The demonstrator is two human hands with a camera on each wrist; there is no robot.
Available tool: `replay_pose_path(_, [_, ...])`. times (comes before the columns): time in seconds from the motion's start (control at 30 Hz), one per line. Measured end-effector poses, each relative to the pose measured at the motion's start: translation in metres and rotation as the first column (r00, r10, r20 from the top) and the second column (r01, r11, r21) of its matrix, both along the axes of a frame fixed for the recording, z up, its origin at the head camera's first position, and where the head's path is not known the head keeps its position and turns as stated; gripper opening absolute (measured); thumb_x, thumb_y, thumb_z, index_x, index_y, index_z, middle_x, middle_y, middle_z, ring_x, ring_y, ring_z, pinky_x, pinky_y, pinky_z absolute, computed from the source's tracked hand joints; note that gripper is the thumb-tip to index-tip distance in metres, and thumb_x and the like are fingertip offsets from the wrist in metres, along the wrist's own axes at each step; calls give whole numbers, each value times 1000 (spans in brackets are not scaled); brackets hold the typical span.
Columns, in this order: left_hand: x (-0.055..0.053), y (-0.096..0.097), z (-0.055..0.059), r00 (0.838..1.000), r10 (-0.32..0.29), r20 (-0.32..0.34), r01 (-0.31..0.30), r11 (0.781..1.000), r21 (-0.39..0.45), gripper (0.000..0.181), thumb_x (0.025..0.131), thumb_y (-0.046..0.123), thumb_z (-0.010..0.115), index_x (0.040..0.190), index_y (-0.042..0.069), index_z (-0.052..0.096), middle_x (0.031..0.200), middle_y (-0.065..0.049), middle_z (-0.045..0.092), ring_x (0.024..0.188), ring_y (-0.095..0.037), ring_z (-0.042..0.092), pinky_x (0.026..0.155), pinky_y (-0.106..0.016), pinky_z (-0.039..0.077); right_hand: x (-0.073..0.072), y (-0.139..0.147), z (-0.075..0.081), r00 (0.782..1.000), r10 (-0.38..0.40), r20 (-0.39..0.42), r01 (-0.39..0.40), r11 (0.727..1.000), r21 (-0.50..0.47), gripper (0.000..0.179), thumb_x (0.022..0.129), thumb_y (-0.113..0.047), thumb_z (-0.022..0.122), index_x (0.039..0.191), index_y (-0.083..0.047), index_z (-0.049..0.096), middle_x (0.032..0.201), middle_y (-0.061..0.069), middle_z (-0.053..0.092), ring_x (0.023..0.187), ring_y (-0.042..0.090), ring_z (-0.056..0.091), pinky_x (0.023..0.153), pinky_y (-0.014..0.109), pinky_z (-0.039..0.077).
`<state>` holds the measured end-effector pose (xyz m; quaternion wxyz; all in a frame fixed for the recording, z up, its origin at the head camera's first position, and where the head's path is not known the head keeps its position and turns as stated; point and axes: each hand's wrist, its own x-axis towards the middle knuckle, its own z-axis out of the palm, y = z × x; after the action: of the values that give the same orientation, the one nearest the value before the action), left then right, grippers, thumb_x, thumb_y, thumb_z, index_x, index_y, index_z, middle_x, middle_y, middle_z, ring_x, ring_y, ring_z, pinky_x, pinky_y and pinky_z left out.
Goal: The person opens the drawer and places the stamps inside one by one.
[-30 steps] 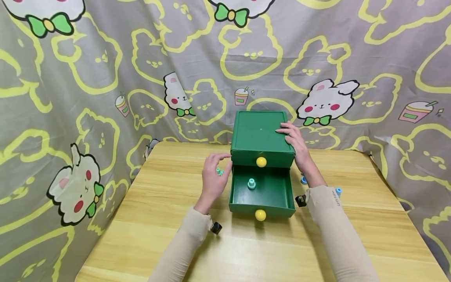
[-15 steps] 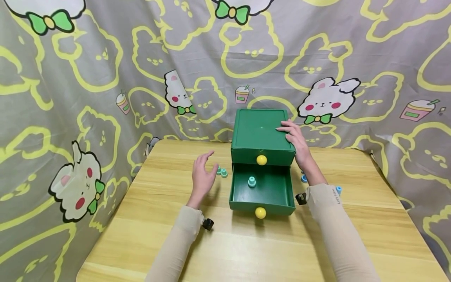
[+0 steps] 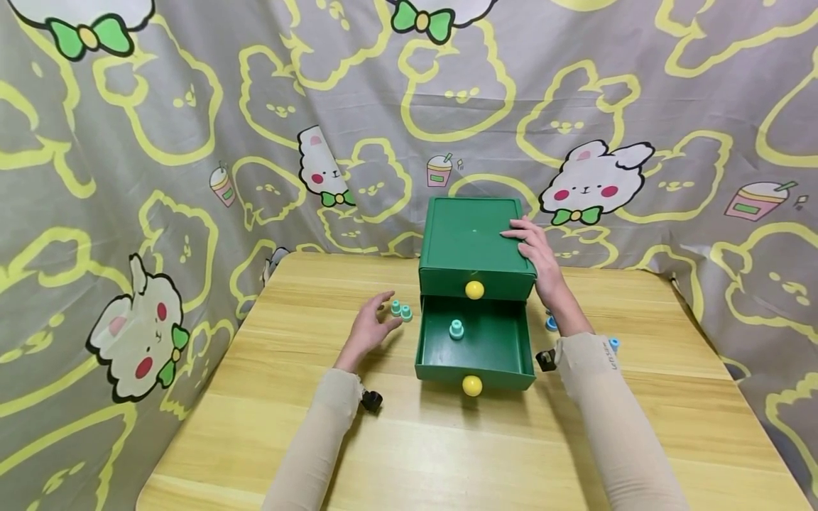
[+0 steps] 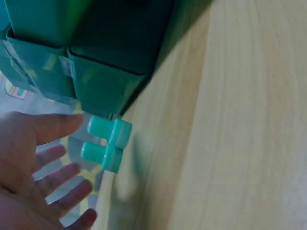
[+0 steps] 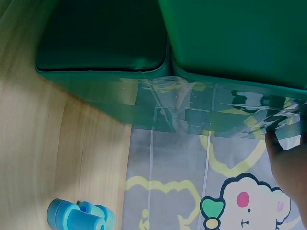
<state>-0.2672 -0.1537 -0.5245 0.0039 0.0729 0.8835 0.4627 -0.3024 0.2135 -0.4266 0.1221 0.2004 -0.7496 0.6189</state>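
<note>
In the head view, my left hand (image 3: 369, 328) is beside two small mint-green stepped plastic pieces (image 3: 406, 313) left of the green drawer cabinet (image 3: 469, 234). Its fingers are spread, and the left wrist view shows a gap between thumb and pieces (image 4: 114, 144). My right hand (image 3: 542, 262) rests on the cabinet's upper right edge, fingers lying on the top; the right wrist view catches part of this hand (image 5: 290, 165) against the side. The lower drawer (image 3: 498, 355) is pulled out, and one mint-green piece (image 3: 456, 330) stands inside. The upper drawer (image 3: 441, 284) is closed.
Blue plastic pieces lie right of the cabinet: one (image 3: 551, 323) beside the right forearm, another (image 3: 614, 345) by the sleeve. Yellow round knobs (image 3: 472, 385) front the drawers. A patterned curtain (image 3: 358, 85) hangs behind the wooden table (image 3: 460, 454).
My left hand has moved left, away from the cabinet, then lowered towards the two mint-green pieces, which are now uncovered. My right hand has stayed on the cabinet.
</note>
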Motion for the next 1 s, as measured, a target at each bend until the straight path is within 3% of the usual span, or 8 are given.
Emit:
replay_pose_path(0.17, [-5, 2, -3, 998, -33, 46, 32, 999, 8, 54, 98, 17, 73, 149, 12, 54, 150, -14, 55, 134, -40, 55, 114, -56, 44, 1, 1, 2, 1000, -14, -11, 14, 1000, 7, 44, 109, -16, 34, 137, 9, 58, 163, 16, 33, 162, 22, 5, 130, 52, -2])
replay_pose_path(0.37, [-11, 5, -5, 1000, -13, 14, 13, 1000, -15, 43, 97, 14, 73, 139, 12, 62, 139, -14, 64, 126, -38, 61, 110, -53, 47, 1, 2, 4, 1000, -18, -10, 18, 1000, 12, 45, 109, -17, 34, 137, 8, 58, 163, 16, 33, 162, 22, 5, 130, 50, -1])
replay_pose_path(0.7, [-8, 6, -6, 997, 31, -67, -38, 993, -112, 18, 94, 15, 77, 112, 17, 75, 112, -7, 76, 107, -29, 71, 100, -51, 52, -1, 0, 1, 1000, -3, 7, 3, 1000, 6, 45, 108, -16, 34, 137, 9, 58, 164, 14, 31, 162, 27, 2, 130, 52, -3])
replay_pose_path(1.0, [-7, 5, -4, 996, 60, -61, -68, 989, -132, 18, 95, 16, 76, 113, 17, 76, 111, -6, 78, 101, -27, 73, 97, -50, 51, -1, 0, 0, 1000, -5, 4, 5, 1000, 13, 45, 109, -14, 33, 137, 9, 57, 164, 15, 31, 162, 25, 2, 130, 51, -3])
